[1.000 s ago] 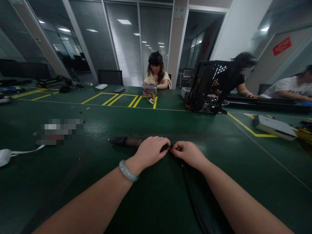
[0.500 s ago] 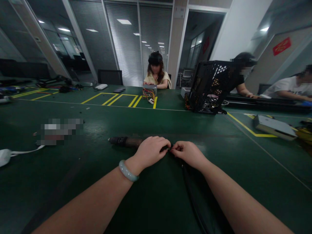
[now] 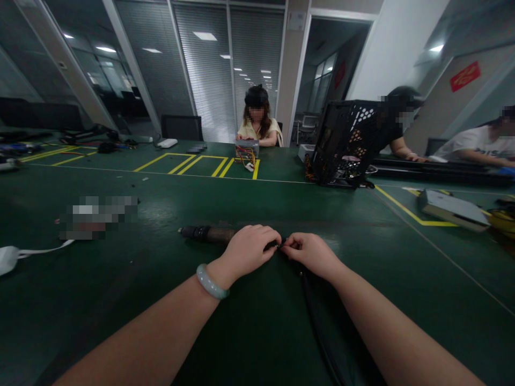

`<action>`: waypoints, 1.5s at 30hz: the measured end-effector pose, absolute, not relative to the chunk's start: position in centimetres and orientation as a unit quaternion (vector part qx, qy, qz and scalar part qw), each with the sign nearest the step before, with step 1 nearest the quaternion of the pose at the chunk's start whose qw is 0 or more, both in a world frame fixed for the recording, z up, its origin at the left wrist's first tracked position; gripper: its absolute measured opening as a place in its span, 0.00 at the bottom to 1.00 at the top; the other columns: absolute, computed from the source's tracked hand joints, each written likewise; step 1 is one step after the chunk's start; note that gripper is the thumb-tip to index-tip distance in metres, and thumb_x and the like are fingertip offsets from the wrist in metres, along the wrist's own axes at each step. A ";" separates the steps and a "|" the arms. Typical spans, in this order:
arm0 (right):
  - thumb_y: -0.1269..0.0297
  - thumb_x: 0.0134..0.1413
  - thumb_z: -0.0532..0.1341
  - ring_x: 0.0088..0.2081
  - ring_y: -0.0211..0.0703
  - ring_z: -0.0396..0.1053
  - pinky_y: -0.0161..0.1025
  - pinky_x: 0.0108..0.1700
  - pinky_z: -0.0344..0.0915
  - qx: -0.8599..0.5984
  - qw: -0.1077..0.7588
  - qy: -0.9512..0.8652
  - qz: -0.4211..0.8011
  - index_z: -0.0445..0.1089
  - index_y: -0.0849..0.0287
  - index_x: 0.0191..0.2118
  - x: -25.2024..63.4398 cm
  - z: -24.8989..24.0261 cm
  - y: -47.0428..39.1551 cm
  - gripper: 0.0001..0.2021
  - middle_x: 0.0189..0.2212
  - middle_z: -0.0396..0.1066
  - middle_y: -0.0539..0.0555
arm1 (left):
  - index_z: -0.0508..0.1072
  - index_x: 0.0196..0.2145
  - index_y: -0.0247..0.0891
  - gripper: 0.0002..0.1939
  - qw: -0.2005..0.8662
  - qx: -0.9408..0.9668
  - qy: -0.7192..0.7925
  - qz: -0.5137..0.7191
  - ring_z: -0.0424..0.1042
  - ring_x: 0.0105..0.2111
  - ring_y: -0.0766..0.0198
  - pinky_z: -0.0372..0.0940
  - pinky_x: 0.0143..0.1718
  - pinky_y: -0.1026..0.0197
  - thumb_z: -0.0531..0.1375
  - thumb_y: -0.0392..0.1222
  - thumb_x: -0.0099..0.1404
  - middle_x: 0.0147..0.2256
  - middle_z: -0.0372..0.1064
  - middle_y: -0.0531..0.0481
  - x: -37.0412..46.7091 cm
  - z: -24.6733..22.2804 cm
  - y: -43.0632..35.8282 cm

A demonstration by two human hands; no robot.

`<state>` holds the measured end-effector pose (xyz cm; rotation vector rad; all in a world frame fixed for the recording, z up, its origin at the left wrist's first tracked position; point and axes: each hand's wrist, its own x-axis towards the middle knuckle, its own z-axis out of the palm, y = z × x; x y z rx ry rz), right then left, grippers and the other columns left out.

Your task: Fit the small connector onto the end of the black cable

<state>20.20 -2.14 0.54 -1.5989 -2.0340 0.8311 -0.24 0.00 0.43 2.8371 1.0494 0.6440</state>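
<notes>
My left hand [image 3: 251, 246], with a pale green bangle at the wrist, is wrapped over the rear end of an electric screwdriver [image 3: 219, 235]. The screwdriver lies on the green table with its dark tip pointing left. Close by on the right, my right hand [image 3: 309, 253] pinches the end of a black cable [image 3: 314, 316] against the screwdriver's rear. From there the cable runs toward me along the table. Fingers hide most of the joint between cable and tool, so I cannot tell whether they are connected.
A black computer case [image 3: 341, 145] stands at the back right, with a grey metal box [image 3: 454, 209] nearer. Across the table, a person [image 3: 259, 123] sits behind a power supply [image 3: 247, 147] with coloured wires. Two more people are at the right. A white plug [image 3: 8, 260] lies far left.
</notes>
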 end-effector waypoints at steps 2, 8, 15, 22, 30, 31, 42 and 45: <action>0.58 0.54 0.60 0.28 0.38 0.69 0.32 0.28 0.58 -0.571 0.212 -0.736 0.296 0.74 0.56 0.33 20.2 0.5 -2.1 0.09 0.28 0.74 0.49 | 0.70 0.41 0.43 0.07 0.024 0.916 0.344 0.206 0.69 0.41 0.60 0.62 0.43 0.54 0.57 0.38 0.64 0.40 0.70 0.53 -0.2 0.4 0.0; 0.58 0.53 0.60 0.27 0.37 0.69 0.32 0.27 0.57 -0.570 0.219 -0.735 0.295 0.74 0.56 0.32 20.2 0.0 -2.0 0.09 0.27 0.74 0.49 | 0.69 0.42 0.41 0.09 0.020 0.906 0.365 0.211 0.69 0.38 0.58 0.63 0.40 0.53 0.59 0.39 0.62 0.38 0.70 0.51 -0.2 0.3 0.0; 0.58 0.54 0.60 0.27 0.38 0.69 0.32 0.27 0.58 -0.570 0.221 -0.733 0.298 0.74 0.56 0.32 20.2 0.1 -2.1 0.09 0.27 0.74 0.49 | 0.70 0.40 0.42 0.06 0.031 0.916 0.341 0.212 0.69 0.40 0.59 0.62 0.43 0.53 0.58 0.38 0.64 0.40 0.71 0.52 -0.3 0.4 0.1; 0.58 0.53 0.60 0.27 0.38 0.70 0.33 0.27 0.58 -0.572 0.213 -0.734 0.298 0.75 0.56 0.33 20.2 0.3 -2.0 0.09 0.27 0.75 0.49 | 0.68 0.44 0.41 0.10 0.015 0.907 0.365 0.211 0.69 0.39 0.59 0.63 0.41 0.54 0.58 0.40 0.64 0.39 0.70 0.51 -0.3 0.3 -0.1; 0.58 0.54 0.60 0.27 0.38 0.70 0.33 0.27 0.57 -0.573 0.216 -0.736 0.289 0.74 0.55 0.32 20.2 0.3 -2.2 0.09 0.27 0.75 0.48 | 0.71 0.41 0.42 0.07 0.030 0.916 0.341 0.208 0.69 0.41 0.59 0.62 0.43 0.54 0.57 0.39 0.65 0.40 0.70 0.52 -0.3 0.4 0.0; 0.58 0.54 0.60 0.27 0.38 0.70 0.32 0.27 0.57 -0.574 0.215 -0.736 0.288 0.74 0.55 0.32 20.2 0.3 -2.2 0.09 0.27 0.75 0.48 | 0.71 0.42 0.43 0.07 0.031 0.917 0.339 0.208 0.69 0.41 0.60 0.62 0.43 0.54 0.57 0.39 0.65 0.41 0.70 0.52 -0.3 0.5 0.0; 0.58 0.53 0.60 0.28 0.38 0.70 0.32 0.28 0.58 -0.573 0.219 -0.732 0.297 0.75 0.56 0.32 20.2 0.3 -2.1 0.09 0.27 0.75 0.49 | 0.68 0.44 0.41 0.10 0.011 0.910 0.358 0.208 0.70 0.40 0.59 0.62 0.41 0.54 0.57 0.41 0.65 0.40 0.70 0.50 -0.2 0.5 -0.1; 0.58 0.53 0.60 0.28 0.38 0.70 0.32 0.28 0.58 -0.574 0.217 -0.731 0.299 0.75 0.55 0.32 20.2 0.3 -2.1 0.09 0.27 0.75 0.49 | 0.68 0.43 0.40 0.09 0.015 0.907 0.365 0.210 0.69 0.38 0.59 0.62 0.40 0.54 0.57 0.40 0.64 0.38 0.70 0.50 -0.3 0.5 -0.2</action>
